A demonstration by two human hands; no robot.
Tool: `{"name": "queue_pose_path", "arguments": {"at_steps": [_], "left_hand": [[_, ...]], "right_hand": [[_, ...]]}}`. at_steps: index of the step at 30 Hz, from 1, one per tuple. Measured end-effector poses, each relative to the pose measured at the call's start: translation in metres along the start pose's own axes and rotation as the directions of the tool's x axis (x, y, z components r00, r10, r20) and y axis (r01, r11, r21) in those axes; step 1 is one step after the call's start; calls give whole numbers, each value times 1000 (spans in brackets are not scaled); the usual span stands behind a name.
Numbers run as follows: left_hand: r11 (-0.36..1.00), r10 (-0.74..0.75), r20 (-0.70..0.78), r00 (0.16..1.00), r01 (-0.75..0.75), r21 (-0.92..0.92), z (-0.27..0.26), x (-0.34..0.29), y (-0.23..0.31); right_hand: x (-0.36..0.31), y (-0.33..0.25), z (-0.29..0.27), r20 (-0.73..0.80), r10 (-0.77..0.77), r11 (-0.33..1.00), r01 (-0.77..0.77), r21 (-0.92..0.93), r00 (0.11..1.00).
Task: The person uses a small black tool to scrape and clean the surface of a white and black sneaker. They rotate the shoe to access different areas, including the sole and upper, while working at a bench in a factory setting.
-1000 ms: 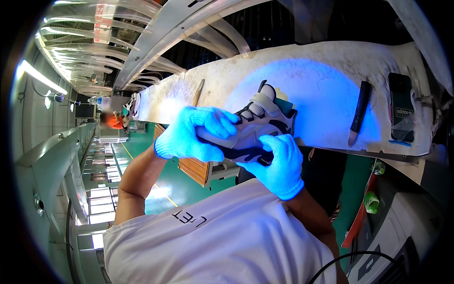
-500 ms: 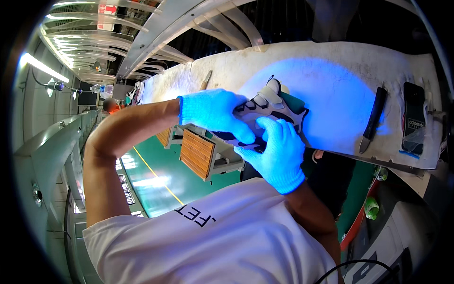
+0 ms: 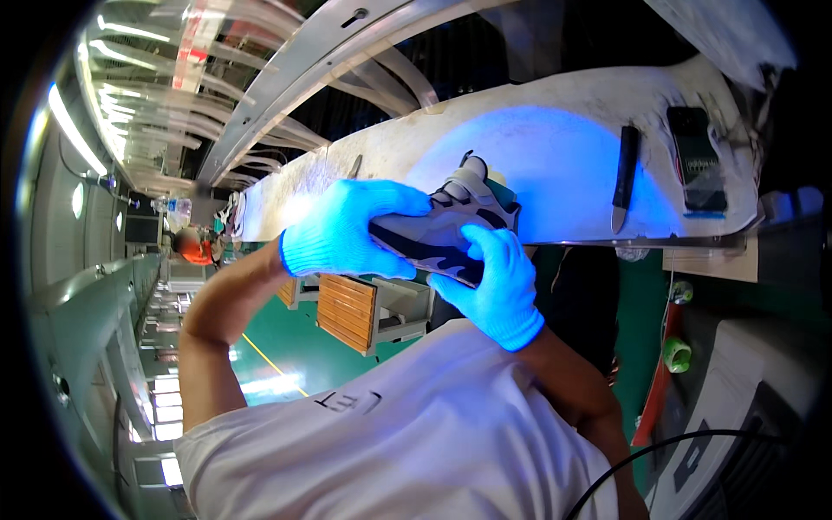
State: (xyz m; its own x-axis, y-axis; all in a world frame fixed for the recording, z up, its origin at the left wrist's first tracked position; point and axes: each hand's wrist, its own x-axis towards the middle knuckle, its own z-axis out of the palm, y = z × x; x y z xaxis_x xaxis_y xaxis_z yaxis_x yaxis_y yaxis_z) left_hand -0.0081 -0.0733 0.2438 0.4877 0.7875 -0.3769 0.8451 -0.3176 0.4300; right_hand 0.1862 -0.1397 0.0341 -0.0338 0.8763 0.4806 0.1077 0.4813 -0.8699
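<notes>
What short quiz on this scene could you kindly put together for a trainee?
1. Which hand covers the toe end of the shoe?
2. True or false: the knife lies on the bench with its blade toward the near edge.
3. What colour is the large light patch on the bench? A) green, B) blue, C) red

Key: 1. The left hand. 2. True. 3. B.
</notes>
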Motion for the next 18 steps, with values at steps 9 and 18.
{"name": "queue_pose_path", "arguments": {"at_steps": [9,18], "left_hand": [[996,81,-42,996,-79,37,11,-1,-12],[990,132,-37,991,-130,48,12,0,-25]], "right_hand": [[-12,11,-3,-30,114,993,-114,-14,993],[-2,12,-5,30,226,974,-226,1,974]]}}
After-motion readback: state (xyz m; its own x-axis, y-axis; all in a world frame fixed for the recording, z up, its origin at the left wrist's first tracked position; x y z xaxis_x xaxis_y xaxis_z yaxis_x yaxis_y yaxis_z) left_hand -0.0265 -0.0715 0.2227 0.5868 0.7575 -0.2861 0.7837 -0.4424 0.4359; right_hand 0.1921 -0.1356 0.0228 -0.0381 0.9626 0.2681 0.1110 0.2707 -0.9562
